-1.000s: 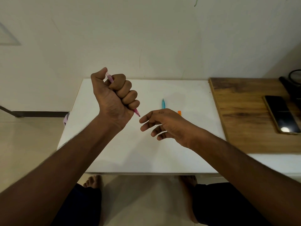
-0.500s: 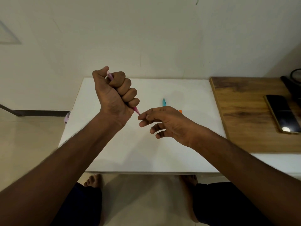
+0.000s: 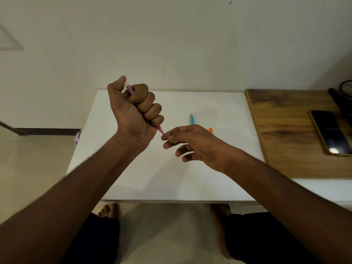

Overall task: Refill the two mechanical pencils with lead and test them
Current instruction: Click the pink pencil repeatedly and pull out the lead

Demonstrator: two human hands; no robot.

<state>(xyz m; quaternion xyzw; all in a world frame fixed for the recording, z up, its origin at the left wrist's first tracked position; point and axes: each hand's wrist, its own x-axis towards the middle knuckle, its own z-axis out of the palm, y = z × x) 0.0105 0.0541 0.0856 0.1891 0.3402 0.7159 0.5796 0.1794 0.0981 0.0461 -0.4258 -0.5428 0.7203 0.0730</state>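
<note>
Pink mechanical pencil (image 3: 130, 89) sits wrapped in the fist of the left hand (image 3: 134, 111), raised above the white table (image 3: 219, 111) and tilted, its cap end poking out beside the thumb at the top and its tapered tip coming out under the little finger, pointing down to the right. The right hand (image 3: 194, 142) has its thumb and forefinger brought together right at that tip; whether a lead is pinched between them is too small to tell, and the other fingers hang loosely curled below. Behind the right hand a blue mechanical pencil (image 3: 191, 119) lies on the table, pointing away, and a small orange item (image 3: 210, 130) shows just past the knuckles, mostly hidden. The table top is plain white and stands against a pale wall. A wooden surface (image 3: 285, 134) adjoins it on the right, carrying a dark phone (image 3: 330, 134) lying flat with a light reflected in its screen. Below the near table edge are a pale tiled floor and the person's bare feet. Compared with a second ago, the right hand has moved left and closed the gap: its fingertips, then apart from the pink tip, now meet it, while the left fist has stayed in almost the same place.
</note>
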